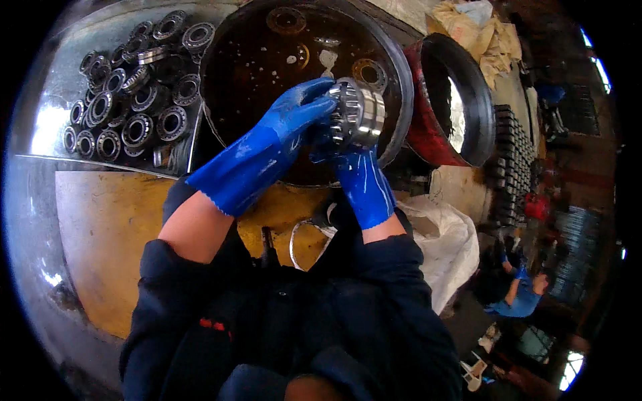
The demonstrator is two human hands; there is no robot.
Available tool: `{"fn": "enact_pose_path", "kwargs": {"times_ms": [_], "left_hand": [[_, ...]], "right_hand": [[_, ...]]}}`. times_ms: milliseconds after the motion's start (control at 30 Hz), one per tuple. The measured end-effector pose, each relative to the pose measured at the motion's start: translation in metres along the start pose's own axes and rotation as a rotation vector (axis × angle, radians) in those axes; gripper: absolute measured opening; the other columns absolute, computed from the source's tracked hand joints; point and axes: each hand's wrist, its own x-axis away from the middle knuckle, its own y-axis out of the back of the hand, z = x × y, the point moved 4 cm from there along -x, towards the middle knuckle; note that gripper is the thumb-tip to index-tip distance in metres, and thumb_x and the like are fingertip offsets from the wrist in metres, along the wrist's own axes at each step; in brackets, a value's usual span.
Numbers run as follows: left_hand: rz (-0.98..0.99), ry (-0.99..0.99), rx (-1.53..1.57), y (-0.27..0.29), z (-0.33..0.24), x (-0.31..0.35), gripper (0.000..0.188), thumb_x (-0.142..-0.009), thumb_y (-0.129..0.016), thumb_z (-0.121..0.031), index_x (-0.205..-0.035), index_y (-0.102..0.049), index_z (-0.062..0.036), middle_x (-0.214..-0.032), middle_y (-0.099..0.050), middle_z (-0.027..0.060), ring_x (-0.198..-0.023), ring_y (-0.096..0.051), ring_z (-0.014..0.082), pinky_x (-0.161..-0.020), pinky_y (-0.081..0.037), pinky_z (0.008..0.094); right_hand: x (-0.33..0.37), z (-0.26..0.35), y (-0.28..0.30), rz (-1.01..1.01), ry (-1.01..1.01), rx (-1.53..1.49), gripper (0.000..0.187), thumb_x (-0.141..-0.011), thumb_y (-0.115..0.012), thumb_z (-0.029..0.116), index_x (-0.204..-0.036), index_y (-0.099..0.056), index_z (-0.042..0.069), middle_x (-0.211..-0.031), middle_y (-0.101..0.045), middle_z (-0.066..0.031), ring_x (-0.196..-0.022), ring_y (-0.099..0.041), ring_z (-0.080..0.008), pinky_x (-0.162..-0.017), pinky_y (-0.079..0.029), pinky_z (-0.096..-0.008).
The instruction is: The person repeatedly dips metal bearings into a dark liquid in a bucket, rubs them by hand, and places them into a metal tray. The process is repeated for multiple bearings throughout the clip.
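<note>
A shiny steel roller bearing (366, 115) is held tilted on its side above a round tub (400, 73) of dark liquid, its rollers turned toward the left. My right hand (334, 152), in a long blue rubber glove, grips it from below; most of those fingers are hidden behind and under the ring. From the left, my left hand (301, 107), gloved the same way, has its fingers closed against the roller side. Several bearing rings, one of them a brownish ring (286, 21), show in the tub.
Many greasy bearings (137, 129) lie heaped on a metal sheet to the left. A red-sided ring-shaped drum (428, 110) stands right of the tub, beside stacked dark parts (513, 157). A white sack (445, 244) lies near my right arm. Another person (525, 294) works at far right.
</note>
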Motion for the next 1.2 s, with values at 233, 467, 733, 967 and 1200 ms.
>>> {"fn": "enact_pose_path", "kwargs": {"times_ms": [233,467,733,967,1200], "left_hand": [[-0.05,-0.104,-0.033,0.007,-0.002,0.016,0.069,-0.09,-0.078,-0.017,-0.148,-0.047,0.0012,-0.142,-0.057,0.0188,-0.132,-0.056,0.0291,-0.113,-0.045,0.0405],[-0.077,-0.127,-0.027,0.012,0.0,0.011,0.068,-0.088,-0.079,-0.017,-0.147,-0.048,0.0005,-0.14,-0.059,0.0177,-0.13,-0.057,0.0279,-0.113,-0.045,0.04],[-0.051,-0.112,-0.136,0.03,0.001,0.007,0.058,-0.095,-0.07,-0.025,-0.144,-0.052,-0.0003,-0.133,-0.064,0.0146,-0.121,-0.062,0.0235,-0.106,-0.049,0.0381],[-0.003,0.032,-0.034,0.014,0.002,0.011,0.053,-0.096,-0.07,-0.025,-0.14,-0.056,0.0,-0.129,-0.066,0.0129,-0.117,-0.064,0.0214,-0.103,-0.051,0.0358],[-0.023,0.08,-0.112,0.012,0.026,0.008,0.051,-0.096,-0.071,-0.025,-0.138,-0.057,0.0008,-0.127,-0.067,0.0124,-0.115,-0.065,0.0208,-0.102,-0.052,0.0357]], "right_hand": [[-0.001,0.025,0.003,0.069,-0.04,-0.107,0.056,-0.072,-0.078,0.035,-0.121,-0.066,0.012,-0.117,-0.067,-0.0135,-0.114,-0.064,-0.0337,-0.099,-0.051,-0.0521],[0.002,0.01,-0.004,0.049,-0.18,-0.34,0.051,-0.088,-0.065,0.043,-0.126,-0.066,0.009,-0.124,-0.068,-0.0152,-0.111,-0.067,-0.0337,-0.094,-0.056,-0.0528],[-0.016,0.039,0.007,-0.189,-1.374,-1.577,0.055,-0.1,-0.059,0.051,-0.129,-0.067,0.005,-0.123,-0.071,-0.0148,-0.107,-0.07,-0.0271,-0.092,-0.059,-0.0455],[0.0,0.004,0.033,-0.197,-1.146,-1.415,0.053,-0.1,-0.06,0.049,-0.128,-0.067,0.005,-0.121,-0.071,-0.0131,-0.106,-0.069,-0.0247,-0.093,-0.057,-0.0422],[0.005,0.004,0.053,-0.147,-0.999,-1.04,0.052,-0.1,-0.061,0.048,-0.128,-0.068,0.004,-0.12,-0.071,-0.0114,-0.106,-0.068,-0.0222,-0.094,-0.055,-0.0389]]}}
